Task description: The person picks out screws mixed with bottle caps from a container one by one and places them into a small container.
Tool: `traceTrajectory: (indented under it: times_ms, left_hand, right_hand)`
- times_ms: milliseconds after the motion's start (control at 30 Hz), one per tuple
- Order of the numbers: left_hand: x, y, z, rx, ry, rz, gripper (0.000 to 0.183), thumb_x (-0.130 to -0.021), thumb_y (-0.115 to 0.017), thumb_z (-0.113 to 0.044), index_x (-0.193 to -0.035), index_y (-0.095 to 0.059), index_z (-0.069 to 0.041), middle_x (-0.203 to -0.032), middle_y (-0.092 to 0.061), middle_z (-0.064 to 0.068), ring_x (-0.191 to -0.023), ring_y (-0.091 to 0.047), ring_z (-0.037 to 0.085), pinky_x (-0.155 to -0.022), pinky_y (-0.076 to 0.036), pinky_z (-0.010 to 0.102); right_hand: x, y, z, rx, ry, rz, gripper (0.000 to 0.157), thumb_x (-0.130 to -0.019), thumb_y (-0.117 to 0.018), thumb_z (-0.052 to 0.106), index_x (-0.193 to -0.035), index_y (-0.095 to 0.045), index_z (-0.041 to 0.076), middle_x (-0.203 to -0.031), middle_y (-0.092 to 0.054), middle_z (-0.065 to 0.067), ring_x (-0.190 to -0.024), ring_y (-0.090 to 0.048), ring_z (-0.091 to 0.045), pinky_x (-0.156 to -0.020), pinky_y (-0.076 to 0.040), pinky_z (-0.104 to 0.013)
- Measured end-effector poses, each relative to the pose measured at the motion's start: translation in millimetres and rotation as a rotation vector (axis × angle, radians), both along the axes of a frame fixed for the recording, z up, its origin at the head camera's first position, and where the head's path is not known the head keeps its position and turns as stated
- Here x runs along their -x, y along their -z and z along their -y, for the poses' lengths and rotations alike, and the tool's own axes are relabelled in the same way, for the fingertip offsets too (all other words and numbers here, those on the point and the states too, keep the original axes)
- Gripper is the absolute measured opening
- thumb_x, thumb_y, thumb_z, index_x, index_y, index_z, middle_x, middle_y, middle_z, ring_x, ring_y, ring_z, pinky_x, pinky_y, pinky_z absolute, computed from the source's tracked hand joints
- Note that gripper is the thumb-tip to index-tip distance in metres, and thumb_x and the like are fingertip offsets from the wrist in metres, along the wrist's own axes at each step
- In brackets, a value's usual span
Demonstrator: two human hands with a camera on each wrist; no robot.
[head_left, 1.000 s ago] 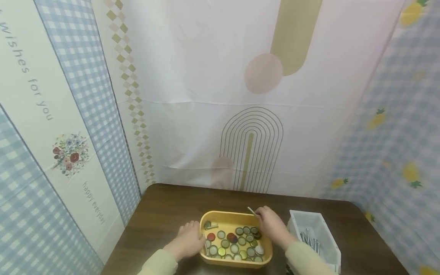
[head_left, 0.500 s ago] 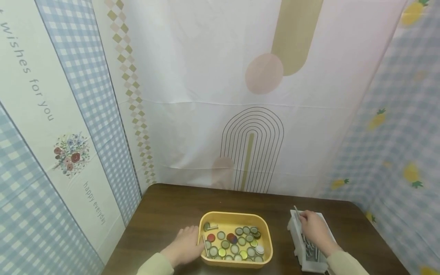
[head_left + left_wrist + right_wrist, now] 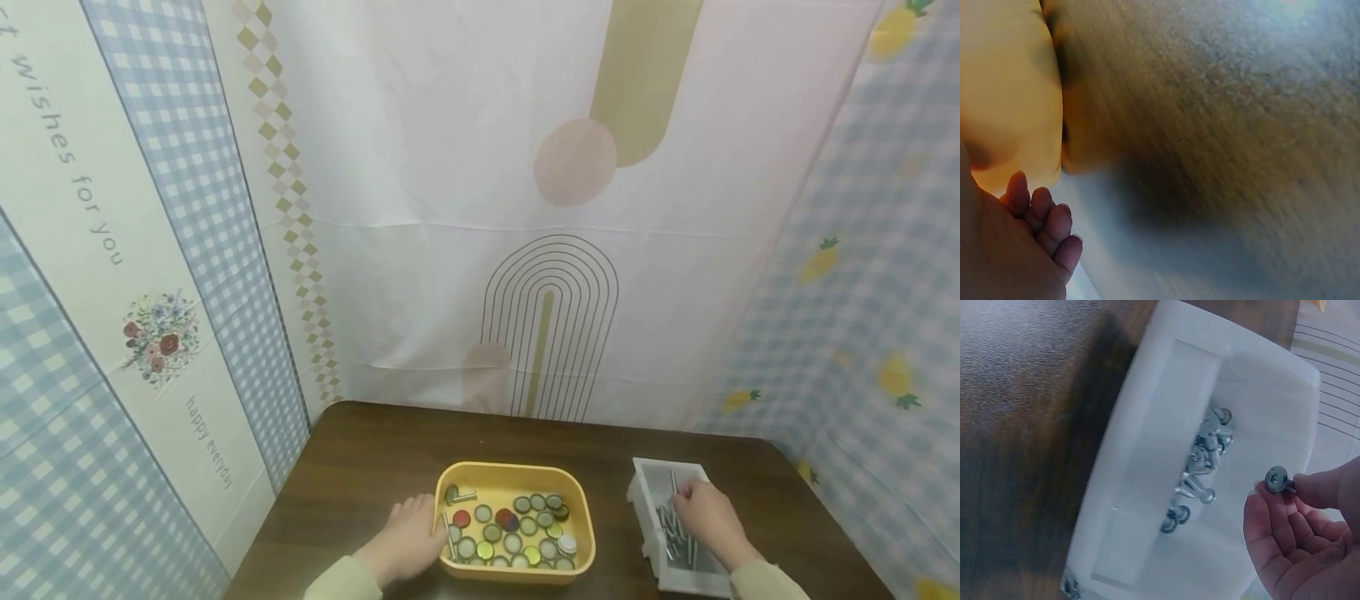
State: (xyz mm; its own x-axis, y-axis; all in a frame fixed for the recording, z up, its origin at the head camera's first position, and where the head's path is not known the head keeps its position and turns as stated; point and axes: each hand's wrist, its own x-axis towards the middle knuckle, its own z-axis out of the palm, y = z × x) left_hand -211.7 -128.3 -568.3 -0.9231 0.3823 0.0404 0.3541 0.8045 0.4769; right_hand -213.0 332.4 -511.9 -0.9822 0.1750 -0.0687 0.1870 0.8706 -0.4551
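In the head view my left hand (image 3: 405, 535) lies along the left side of a yellow plastic tub (image 3: 517, 471). The left wrist view shows its fingers (image 3: 1057, 222) lightly bent beside the tub's outer wall, with the thumb hidden. Over a white plastic bin (image 3: 670, 467) at the right, my right hand (image 3: 707, 515) pinches a metal bolt (image 3: 1277, 479) between thumb and fingertips, its round flat head facing the right wrist camera. Below it, several similar loose bolts (image 3: 1207, 447) lie heaped in the bin.
Inside the yellow tub are many bottle caps (image 3: 512, 542), mostly pale, with some red and yellow-green ones, and some bolts (image 3: 450, 537) at its left side. Both containers stand on a dark wooden table (image 3: 375, 450). A patterned cloth (image 3: 420, 292) hangs behind it.
From the yellow tub's right rim, my right hand has moved right to the white bin with a bolt in its fingers, then slightly nearer and right over it. The left hand stays nearly still.
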Motion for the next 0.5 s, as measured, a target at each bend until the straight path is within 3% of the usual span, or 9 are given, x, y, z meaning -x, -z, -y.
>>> traceTrajectory:
  times_ms: [500]
  left_hand:
    - [-0.1, 1.7, 1, -0.008, 0.005, 0.014, 0.036, -0.09, -0.051, -0.03, -0.108, -0.052, 0.001, -0.09, -0.047, 0.001, -0.086, -0.043, 0.02, -0.08, -0.034, 0.047]
  right_hand:
    - [-9.0, 17.0, 0, -0.003, -0.024, -0.003, 0.029, -0.086, -0.059, 0.016, -0.06, -0.046, 0.012, -0.054, -0.044, 0.001, -0.051, -0.042, -0.015, -0.049, -0.034, -0.031]
